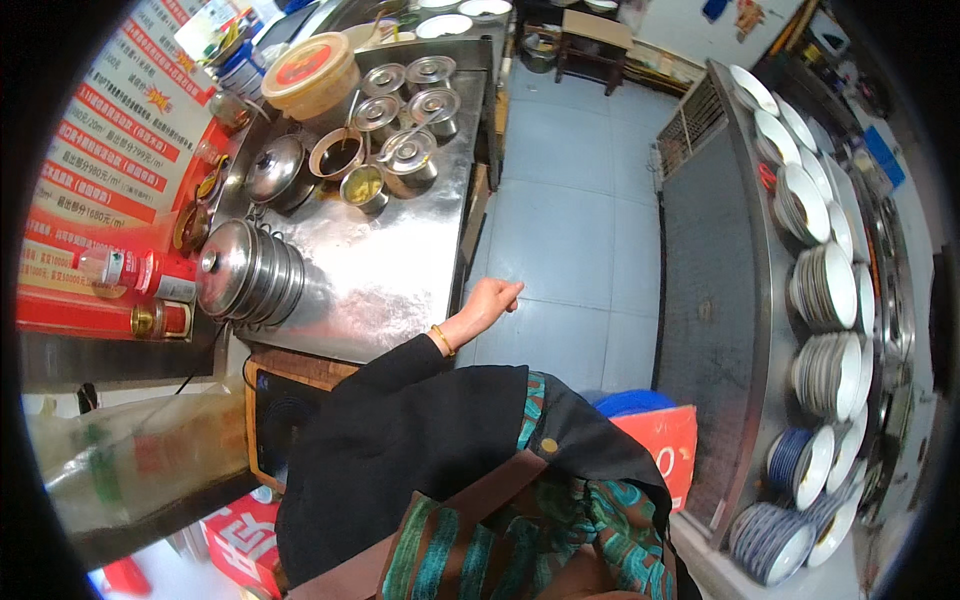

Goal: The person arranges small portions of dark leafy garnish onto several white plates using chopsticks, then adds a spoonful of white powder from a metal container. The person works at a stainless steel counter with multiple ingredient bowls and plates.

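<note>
My left hand [489, 304], with a gold bracelet at the wrist, is held over the floor just right of the steel counter [375, 277]. Its fingers are curled in and nothing shows in them. My right hand is out of view. On the counter stand a stacked steel steamer pot [251, 271] with a lid and a lidded pan [277, 172]. Behind them are a bowl of dark liquid [339, 155], a steel cup of yellowish food [364, 185] and several lidded steel canisters [411, 152]. A large lidded plastic tub [311, 73] is at the back.
Stacked bowls and plates [825, 289] line the steel cabinet [705, 300] on the right. Tiled floor [562, 225] runs between, with a wooden stool [596, 34] at its far end. A red box [664, 450] is beside me; a red bottle [161, 274] lies left of the steamer.
</note>
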`<control>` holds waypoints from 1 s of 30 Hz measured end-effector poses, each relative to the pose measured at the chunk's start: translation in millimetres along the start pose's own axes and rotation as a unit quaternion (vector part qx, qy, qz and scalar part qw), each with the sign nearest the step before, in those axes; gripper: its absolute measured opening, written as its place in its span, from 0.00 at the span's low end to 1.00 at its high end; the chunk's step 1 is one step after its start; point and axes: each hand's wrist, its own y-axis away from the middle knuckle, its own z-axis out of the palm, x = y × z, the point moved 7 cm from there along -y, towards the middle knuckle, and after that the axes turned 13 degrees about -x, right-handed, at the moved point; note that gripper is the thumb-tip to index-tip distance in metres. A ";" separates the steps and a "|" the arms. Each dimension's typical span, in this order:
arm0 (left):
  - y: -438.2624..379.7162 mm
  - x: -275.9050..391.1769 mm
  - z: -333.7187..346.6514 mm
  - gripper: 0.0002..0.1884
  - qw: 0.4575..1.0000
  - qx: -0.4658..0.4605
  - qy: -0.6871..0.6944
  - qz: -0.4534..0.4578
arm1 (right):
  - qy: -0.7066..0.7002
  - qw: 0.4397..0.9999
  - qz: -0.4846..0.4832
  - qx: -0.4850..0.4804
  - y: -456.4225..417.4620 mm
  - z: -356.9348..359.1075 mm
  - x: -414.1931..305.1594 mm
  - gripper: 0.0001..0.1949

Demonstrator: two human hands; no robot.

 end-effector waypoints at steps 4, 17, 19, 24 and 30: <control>-24.1 -0.5 -40.4 0.18 0.994 0.102 -0.029 0.024 | 0.034 0.998 -0.054 -0.026 -87.1 -29.5 -70.8 0.10; -121.6 99.7 -206.9 0.11 0.859 0.391 -0.326 -0.060 | 0.047 0.959 -0.195 -0.202 -381.2 -47.5 -287.3 0.09; -125.2 106.7 -235.8 0.10 0.817 0.405 -0.392 -0.119 | 0.035 0.948 -0.210 -0.238 -425.8 -36.1 -329.9 0.09; -133.5 74.2 -286.3 0.10 0.773 0.431 -0.417 -0.207 | 0.032 0.906 -0.288 -0.309 -468.6 20.4 -456.6 0.09; -156.9 45.8 -324.4 0.08 0.785 0.394 -0.421 -0.226 | 0.048 0.841 -0.323 -0.431 -475.4 102.4 -561.9 0.08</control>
